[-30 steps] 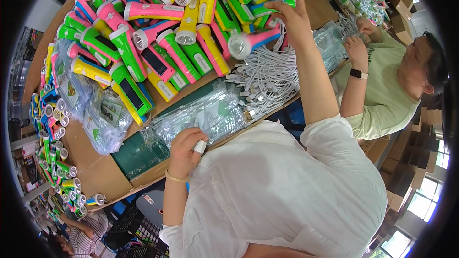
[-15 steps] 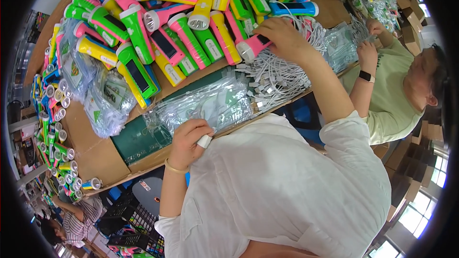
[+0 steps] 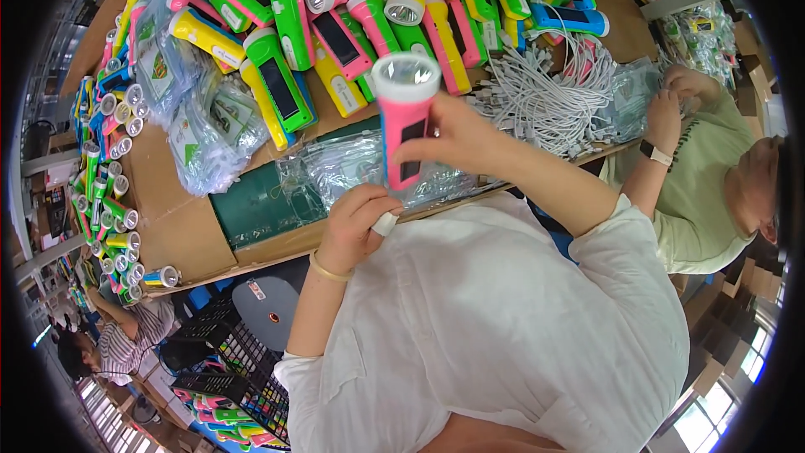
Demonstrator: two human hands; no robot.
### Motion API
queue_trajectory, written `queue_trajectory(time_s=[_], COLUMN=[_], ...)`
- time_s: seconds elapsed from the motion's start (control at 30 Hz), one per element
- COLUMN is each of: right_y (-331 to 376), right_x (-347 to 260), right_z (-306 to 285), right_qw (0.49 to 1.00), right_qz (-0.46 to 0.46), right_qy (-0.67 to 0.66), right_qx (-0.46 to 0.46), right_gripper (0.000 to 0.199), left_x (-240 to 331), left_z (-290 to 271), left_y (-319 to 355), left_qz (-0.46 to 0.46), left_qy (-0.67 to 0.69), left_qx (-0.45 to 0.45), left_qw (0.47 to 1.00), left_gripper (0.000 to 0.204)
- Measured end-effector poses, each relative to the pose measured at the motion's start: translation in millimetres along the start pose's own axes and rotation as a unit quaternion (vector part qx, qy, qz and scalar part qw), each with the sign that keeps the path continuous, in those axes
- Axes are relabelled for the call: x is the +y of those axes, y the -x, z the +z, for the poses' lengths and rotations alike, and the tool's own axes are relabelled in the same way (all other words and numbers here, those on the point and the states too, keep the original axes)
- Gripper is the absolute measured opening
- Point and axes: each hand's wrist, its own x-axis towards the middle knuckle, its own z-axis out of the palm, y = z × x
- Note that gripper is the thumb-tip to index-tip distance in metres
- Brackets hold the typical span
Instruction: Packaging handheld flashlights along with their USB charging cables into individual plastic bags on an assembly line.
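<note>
A pink and blue flashlight point(image 3: 394, 138) with a white-rimmed lens stands upright in my right hand point(image 3: 461, 136), whose fingers and thumb grip its body above the table edge. My left hand point(image 3: 359, 226) is curled closed just below it, beside the clear plastic bags point(image 3: 335, 169). Something small and white point(image 3: 385, 224) shows at that hand's thumb; whether it is held or wrapped round the thumb I cannot tell. A heap of white charging cables point(image 3: 549, 96) lies right of the bags. Behind them are piled pink, green, yellow and blue flashlights point(image 3: 289, 17).
More packed clear bags point(image 3: 214, 138) lie on the cardboard-covered table point(image 3: 180, 231) at left. A black crate point(image 3: 239, 352) with flashlights stands below the edge. One co-worker point(image 3: 704, 168) handles bags at right; another person point(image 3: 138, 331) sits at far left.
My right hand has lifted the pink and blue flashlight from beside the cables, bringing it left and toward me, turned lens up. My left hand stays curled. The view has shifted.
</note>
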Motion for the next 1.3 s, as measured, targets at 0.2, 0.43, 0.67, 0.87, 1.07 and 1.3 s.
queue_trajectory(time_s=[0.2,0.43,0.67,0.87,1.07,1.3], right_y=[8,25,29,56,70,76], right_x=[-8,-41,-5,15,-10,-94], right_z=[-5,14,-17,-81,-105,-95], right_qw=[0.941,0.806,0.921,0.789,0.913,0.991], right_qz=[-0.013,-0.014,-0.072,0.091,0.078,-0.034], right_qy=[0.265,0.549,0.38,0.577,0.338,-0.042], right_qx=[-0.208,-0.222,-0.053,0.188,0.213,0.124], right_gripper=[0.051,0.033,0.025,0.017,0.013,0.017], left_x=[3,0,-18,-24,-27,-29], left_z=[-6,-15,-8,-5,-10,-9], left_y=[3,-10,-23,-13,-8,0], left_qz=[0.013,0.029,-0.019,-0.039,-0.046,-0.071], left_qy=[-0.019,0.05,-0.019,-0.021,-0.031,-0.012], left_qx=[0.091,0.05,0.057,0.03,0.047,0.048], left_qw=[0.996,0.997,0.998,0.999,0.997,0.996], left_gripper=[0.023,0.019,0.018,0.019,0.015,0.016])
